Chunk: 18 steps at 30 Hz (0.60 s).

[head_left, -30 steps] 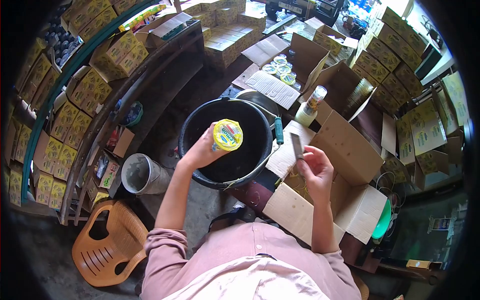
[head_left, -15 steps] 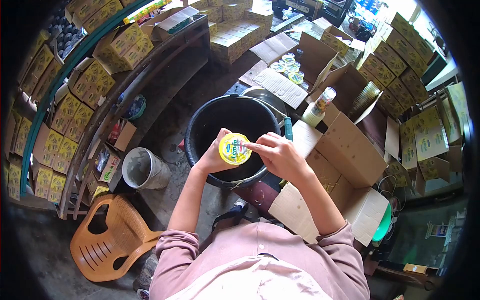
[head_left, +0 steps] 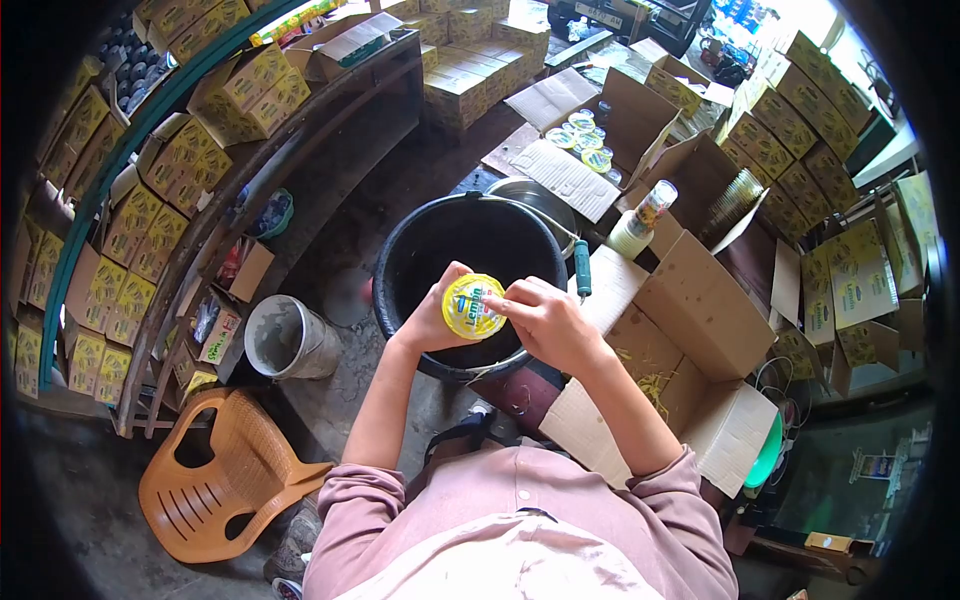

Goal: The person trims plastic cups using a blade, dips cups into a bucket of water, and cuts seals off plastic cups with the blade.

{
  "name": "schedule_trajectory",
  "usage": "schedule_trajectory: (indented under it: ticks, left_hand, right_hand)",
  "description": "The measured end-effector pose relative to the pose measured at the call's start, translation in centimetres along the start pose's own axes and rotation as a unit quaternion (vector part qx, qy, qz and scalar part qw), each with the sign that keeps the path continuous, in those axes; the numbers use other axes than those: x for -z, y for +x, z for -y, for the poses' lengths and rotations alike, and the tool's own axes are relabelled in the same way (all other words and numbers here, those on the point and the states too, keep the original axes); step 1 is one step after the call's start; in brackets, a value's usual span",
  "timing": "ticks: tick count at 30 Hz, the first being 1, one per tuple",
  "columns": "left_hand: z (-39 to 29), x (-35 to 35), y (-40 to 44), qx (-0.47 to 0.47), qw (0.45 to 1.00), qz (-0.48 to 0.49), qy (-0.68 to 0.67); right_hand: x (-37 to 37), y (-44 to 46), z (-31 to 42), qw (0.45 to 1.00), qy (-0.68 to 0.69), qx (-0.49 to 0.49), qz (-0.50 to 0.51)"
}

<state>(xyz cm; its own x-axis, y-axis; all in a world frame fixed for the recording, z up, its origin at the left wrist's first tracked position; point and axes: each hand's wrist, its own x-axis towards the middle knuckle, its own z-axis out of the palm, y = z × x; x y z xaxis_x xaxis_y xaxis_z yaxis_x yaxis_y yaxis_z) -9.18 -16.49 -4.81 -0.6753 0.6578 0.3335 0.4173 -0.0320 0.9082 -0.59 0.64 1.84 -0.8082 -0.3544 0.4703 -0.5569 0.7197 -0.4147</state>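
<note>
My left hand (head_left: 428,318) is wrapped round a lidded cup (head_left: 473,306) with a round yellow foil lid printed "Lemon". The lid faces up toward me, and the cup's side is mostly hidden. My right hand (head_left: 553,322) has its fingers curled against the lid's right edge; their tips seem pinched there, partly hidden from above. Both hands are over the near part of a large black bucket (head_left: 388,255). Its wire handle carries a green grip (head_left: 582,268) on the right side.
Right of the bucket stands an open cardboard box (head_left: 705,300), with stacked clear cups (head_left: 655,205) behind it. Several lidded cups (head_left: 583,135) sit on cardboard farther back. To the left are a grey bucket (head_left: 315,350), an orange plastic chair (head_left: 245,460) and a shelf of printed cartons (head_left: 130,235).
My right fingers have moved from a pointed index finger on the lid to a more curled grip at its edge. The view has shifted slightly; the left hand still holds the cup.
</note>
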Motion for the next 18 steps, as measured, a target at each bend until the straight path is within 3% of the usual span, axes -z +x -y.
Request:
schedule_trajectory:
  ticks: [18]
  left_hand:
    - [0.5, 0.1, 0.0, 0.012, 0.999, 0.024, 0.040]
  right_hand:
    - [1.9, -0.2, 0.2, 0.978, -0.127, -0.015, 0.164]
